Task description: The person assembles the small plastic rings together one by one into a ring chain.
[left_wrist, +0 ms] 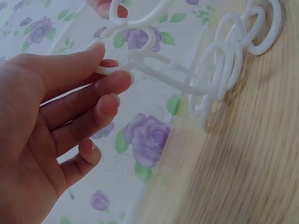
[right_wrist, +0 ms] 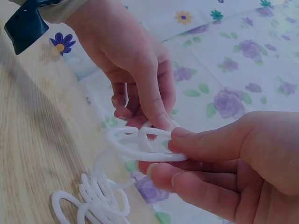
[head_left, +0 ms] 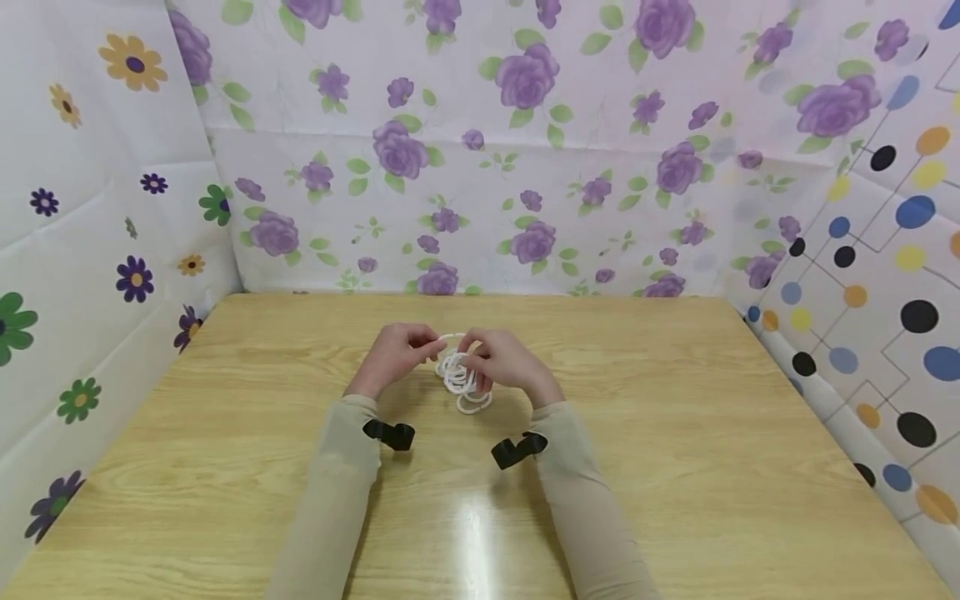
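Note:
A chain of white plastic links (head_left: 457,379) lies bunched on the table between the two hands, its upper links raised. My left hand (head_left: 397,357) pinches one white link (left_wrist: 108,70) between thumb and index finger, while its other fingers are half bent. From the other side, my right hand (head_left: 508,364) grips another link (right_wrist: 161,157) between thumb and fingers. These two links meet close together in the right wrist view; whether they are joined cannot be told. Below, several interlocked links (right_wrist: 96,200) hang down and rest on the wood.
The wooden table (head_left: 675,417) reaches back to a curtain with purple roses (head_left: 525,167). Patterned sheets stand at the left (head_left: 97,225) and right (head_left: 862,275). Black wrist-camera mounts (head_left: 517,450) sit on both sleeves, above the tabletop.

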`<state>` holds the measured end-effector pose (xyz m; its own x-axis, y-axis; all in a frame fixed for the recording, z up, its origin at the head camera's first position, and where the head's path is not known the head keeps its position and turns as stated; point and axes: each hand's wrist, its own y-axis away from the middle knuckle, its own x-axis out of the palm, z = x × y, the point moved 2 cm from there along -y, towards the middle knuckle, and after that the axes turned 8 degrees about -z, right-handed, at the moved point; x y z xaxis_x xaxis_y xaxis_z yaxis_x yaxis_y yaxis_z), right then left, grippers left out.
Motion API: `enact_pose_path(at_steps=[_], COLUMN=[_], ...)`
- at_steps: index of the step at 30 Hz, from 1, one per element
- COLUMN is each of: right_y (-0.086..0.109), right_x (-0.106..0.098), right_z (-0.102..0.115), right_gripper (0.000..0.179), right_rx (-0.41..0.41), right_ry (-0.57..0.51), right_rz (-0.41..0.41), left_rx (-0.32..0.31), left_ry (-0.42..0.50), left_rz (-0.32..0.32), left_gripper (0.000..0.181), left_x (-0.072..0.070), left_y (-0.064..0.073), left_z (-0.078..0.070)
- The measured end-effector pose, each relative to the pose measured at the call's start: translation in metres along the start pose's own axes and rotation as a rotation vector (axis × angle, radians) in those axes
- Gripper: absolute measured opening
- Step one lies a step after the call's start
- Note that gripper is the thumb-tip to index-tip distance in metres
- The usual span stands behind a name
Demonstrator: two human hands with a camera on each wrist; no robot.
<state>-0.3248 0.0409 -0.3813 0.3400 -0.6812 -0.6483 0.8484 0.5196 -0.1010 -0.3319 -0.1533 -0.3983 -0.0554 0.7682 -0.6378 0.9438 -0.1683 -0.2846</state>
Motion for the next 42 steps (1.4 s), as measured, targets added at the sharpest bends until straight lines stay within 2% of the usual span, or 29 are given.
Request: enact_pose_path(at_steps=[5,9,17,27,35,42], right_y=[0.002,0.007,0.012,0.011,0.01,0.01], right_x=[-0.009,-0.018,-0.029,-0.032,-0.028,-0.025], right_z=[-0.006,-0.009,-0.011,-0.013,-0.017,-0.019], right_gripper=[0.014,0.016,0.014,0.012,0.01,0.009], right_rx=[-0.002,0.039,0.056,0.07,0.013,-0.016], right_ry=[0.029,0.02,0.067,0.11,0.172,0.126], right_rz=[-0.104,-0.185,-0.314,-0.382,-0.418,-0.434], left_rx=[0.04,0.094,0.118,0.181,0.159,0.202], left_ry=[-0.003,-0.023,-0.052,-0.086,-0.074,-0.088], left_rz=[0.008,0.014,0.026,0.043,0.065,0.076], left_gripper=[0.022,0.02,0.015,0.012,0.013,0.014], left_x=[0.002,0.004,0.009,0.015,0.017,0.022], left_y=[0.001,0.001,0.0,-0.001,0.004,0.003], left_z=[-0.003,-0.008,-0.018,-0.023,-0.028,-0.03])
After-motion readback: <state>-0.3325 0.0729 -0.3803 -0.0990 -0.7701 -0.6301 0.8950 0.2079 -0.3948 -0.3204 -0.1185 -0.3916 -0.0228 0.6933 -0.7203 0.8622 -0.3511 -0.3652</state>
